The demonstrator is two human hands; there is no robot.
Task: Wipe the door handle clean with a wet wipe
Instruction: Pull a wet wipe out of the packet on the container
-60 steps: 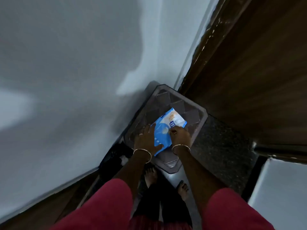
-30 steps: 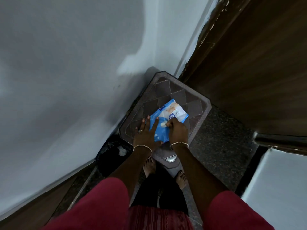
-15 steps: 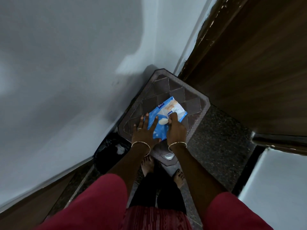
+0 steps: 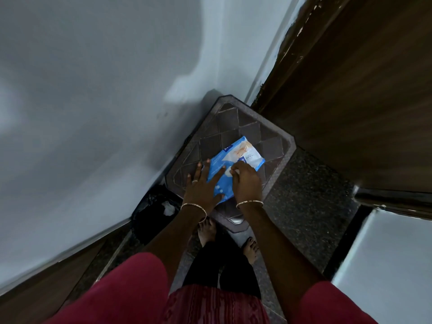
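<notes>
A blue and white pack of wet wipes (image 4: 243,155) lies flat on a dark plastic stool (image 4: 224,127) with a diamond-patterned top. My left hand (image 4: 202,185) presses flat on the pack's near left part, fingers spread. My right hand (image 4: 245,181) pinches a bit of white wipe (image 4: 228,173) at the pack's opening, between thumb and fingers. The brown wooden door (image 4: 362,101) stands at the right; its handle is not in view.
A grey wall (image 4: 93,113) runs along the left. A black bin (image 4: 156,211) with white waste in it sits on the floor left of the stool. My bare feet (image 4: 207,230) stand on dark speckled floor. A pale surface (image 4: 392,265) fills the lower right.
My right hand has shifted from the pack's label towards its opening and now pinches white wipe material. My left hand flattened and spread on the pack. The view has tilted slightly.
</notes>
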